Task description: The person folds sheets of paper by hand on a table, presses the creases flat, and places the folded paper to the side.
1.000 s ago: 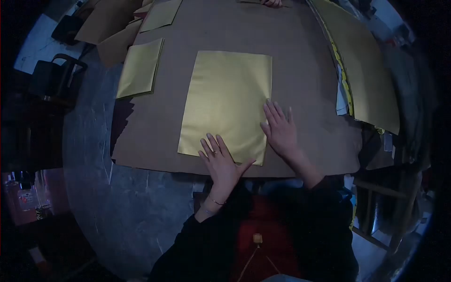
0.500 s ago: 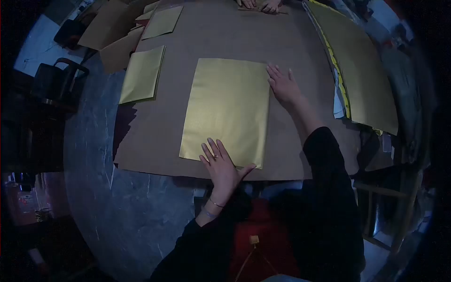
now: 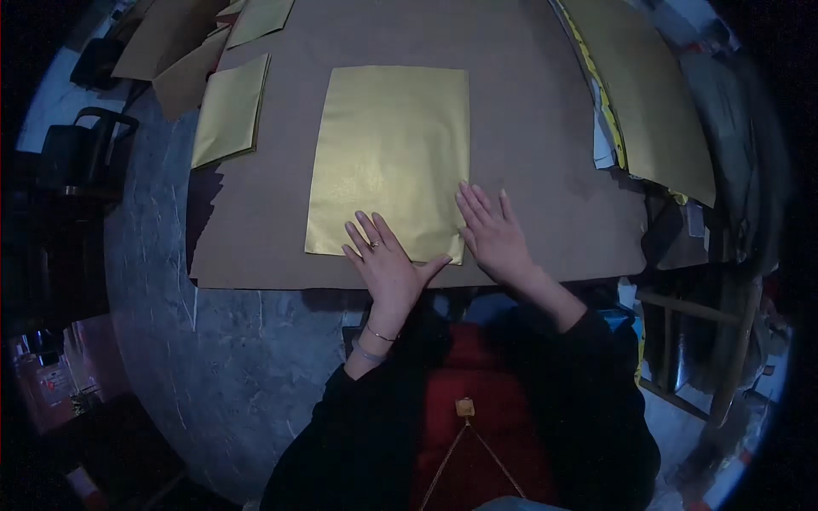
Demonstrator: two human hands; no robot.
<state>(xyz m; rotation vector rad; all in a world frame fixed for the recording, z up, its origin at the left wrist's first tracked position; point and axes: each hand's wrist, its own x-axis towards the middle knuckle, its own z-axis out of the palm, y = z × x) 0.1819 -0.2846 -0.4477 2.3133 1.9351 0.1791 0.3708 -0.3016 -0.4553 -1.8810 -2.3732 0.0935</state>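
A gold paper sheet (image 3: 392, 153), perhaps folded, lies flat on the brown table covering, its near edge close to the table's front. My left hand (image 3: 388, 268) rests with fingers spread across the sheet's near edge, the thumb reaching toward its near right corner. Along the lower part of the right edge lies my right hand (image 3: 494, 238), fingers stretched out and fingertips on the paper. Neither hand grips anything.
Folded gold paper (image 3: 232, 111) lies at the table's left, with another gold piece (image 3: 262, 19) behind it. Open cardboard boxes (image 3: 162, 51) stand at the far left. A large stack of gold sheets (image 3: 652, 102) with a yellow edge lies on the right. The brown table covering (image 3: 537, 111) surrounds the sheet.
My right hand has slid down the sheet's right edge toward me, from the far corner to near the close corner. My left hand stays at the near edge. The view has tilted down.
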